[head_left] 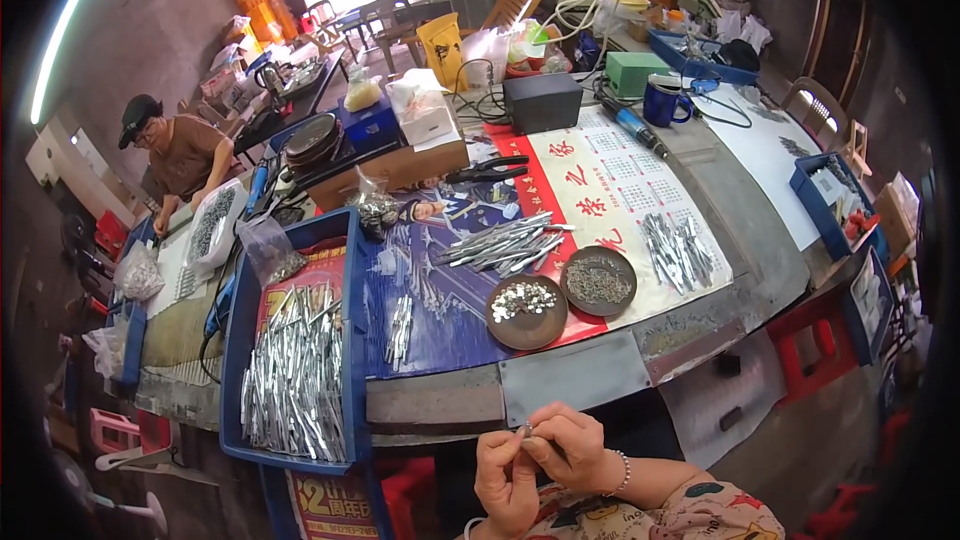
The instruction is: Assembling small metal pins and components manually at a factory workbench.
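Observation:
Close together in front of the table edge, my left hand (503, 480) and my right hand (572, 448) meet at the fingertips. Both are closed in a pinch around a small metal piece (527, 430), too small to make out. On the table beyond lie a round dark dish with shiny silver discs (528, 298) and another dish with small dark metal parts (599, 281). Behind them is a pile of slim silver metal tools (508, 243), with more silver tools (680, 252) to the right and a few (399, 332) to the left.
A blue tray (357, 340) full of silver tools stands at the left. Farther back are pliers (487, 171), a black box (543, 103), a blue rotary tool (640, 130) and a blue mug (666, 102). Another person (185, 152) works at the far left.

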`<state>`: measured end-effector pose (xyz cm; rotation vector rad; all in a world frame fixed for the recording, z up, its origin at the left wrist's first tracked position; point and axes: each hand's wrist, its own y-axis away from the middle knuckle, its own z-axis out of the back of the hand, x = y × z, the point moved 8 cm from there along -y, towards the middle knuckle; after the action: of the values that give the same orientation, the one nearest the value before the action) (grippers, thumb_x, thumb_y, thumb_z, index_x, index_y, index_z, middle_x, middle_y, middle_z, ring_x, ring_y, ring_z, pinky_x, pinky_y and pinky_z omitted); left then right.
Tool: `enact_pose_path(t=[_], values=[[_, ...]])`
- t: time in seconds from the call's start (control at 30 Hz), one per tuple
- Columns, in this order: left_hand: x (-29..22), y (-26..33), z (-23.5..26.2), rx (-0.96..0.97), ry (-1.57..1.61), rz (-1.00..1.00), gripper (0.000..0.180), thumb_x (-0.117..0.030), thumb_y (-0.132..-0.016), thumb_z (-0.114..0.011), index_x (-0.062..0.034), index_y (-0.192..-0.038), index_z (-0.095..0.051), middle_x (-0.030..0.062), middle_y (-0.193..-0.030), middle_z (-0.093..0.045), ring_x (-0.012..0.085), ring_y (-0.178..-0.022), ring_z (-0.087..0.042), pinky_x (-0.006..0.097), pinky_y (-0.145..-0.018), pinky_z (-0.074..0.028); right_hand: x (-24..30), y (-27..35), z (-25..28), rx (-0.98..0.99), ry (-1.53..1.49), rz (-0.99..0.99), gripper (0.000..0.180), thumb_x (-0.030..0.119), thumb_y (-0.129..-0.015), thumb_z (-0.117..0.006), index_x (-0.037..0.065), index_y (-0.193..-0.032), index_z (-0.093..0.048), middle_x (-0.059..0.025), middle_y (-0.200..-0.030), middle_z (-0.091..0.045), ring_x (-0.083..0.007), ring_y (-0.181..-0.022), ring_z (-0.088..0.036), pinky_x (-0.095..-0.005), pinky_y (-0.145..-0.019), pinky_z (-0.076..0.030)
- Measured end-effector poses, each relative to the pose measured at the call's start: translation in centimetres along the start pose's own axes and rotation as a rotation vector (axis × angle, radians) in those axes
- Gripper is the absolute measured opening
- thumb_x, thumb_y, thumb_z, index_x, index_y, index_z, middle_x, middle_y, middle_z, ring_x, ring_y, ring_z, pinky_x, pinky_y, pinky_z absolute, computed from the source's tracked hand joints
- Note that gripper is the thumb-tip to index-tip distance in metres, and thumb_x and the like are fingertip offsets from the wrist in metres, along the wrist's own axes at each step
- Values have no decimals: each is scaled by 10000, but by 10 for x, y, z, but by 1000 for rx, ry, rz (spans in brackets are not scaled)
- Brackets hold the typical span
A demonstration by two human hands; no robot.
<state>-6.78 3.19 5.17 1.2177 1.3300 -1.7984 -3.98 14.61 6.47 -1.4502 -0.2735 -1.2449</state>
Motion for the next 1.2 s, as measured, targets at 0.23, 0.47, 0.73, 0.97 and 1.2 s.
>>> enact_pose_path(t=[0.23, 0.47, 0.73, 0.97, 1.2], values=[[-4, 1, -7, 30, 37, -19, 110, 23, -900, -520, -5, -1004, -541, 107, -970, -516, 139, -794, -480, 230, -724, -408, 0, 1, -3, 104, 36, 119, 270, 187, -895, -572, -7, -710, -535, -139, -692, -565, -236, -516, -554, -295, -451, -435], [4, 2, -6, 27, 75, 64, 119, 41, -891, -519, -4, -999, -541, 101, -959, -508, 147, -800, -488, 237, -736, -409, -10, -2, -2, 78, -66, 92, 265, 201, -871, -608, 3, -711, -536, -139, -695, -564, -236, -520, -552, -291, -450, -432], [6, -1, -5, 45, 87, 49, 197, 32, -899, -522, 10, -1088, -569, 80, -976, -512, 130, -821, -495, 224, -748, -411, -6, -7, -6, 208, 30, 181, 215, 155, -793, -654, 6, -695, -535, -110, -645, -522, -251, -453, -505, -317, -400, -388], [16, 3, -6, 53, 216, 146, 231, 56, -893, -489, -2, -1103, -568, 58, -997, -502, 83, -710, -468, 207, -610, -409, -28, -10, -12, 379, -129, -111, 162, 126, -872, -554, 17, -754, -538, -131, -707, -527, -313, -635, -534, -347, -558, -435], [22, 10, 13, 9, 500, 214, 234, 57, -897, -473, -14, -1100, -566, 69, -990, -494, 91, -660, -457, 213, -563, -389, -38, -89, 6, 313, 19, -295, 184, 118, -875, -601, 13, -1011, -535, -71, -803, -569, -117, -664, -535, -260, -599, -436]])
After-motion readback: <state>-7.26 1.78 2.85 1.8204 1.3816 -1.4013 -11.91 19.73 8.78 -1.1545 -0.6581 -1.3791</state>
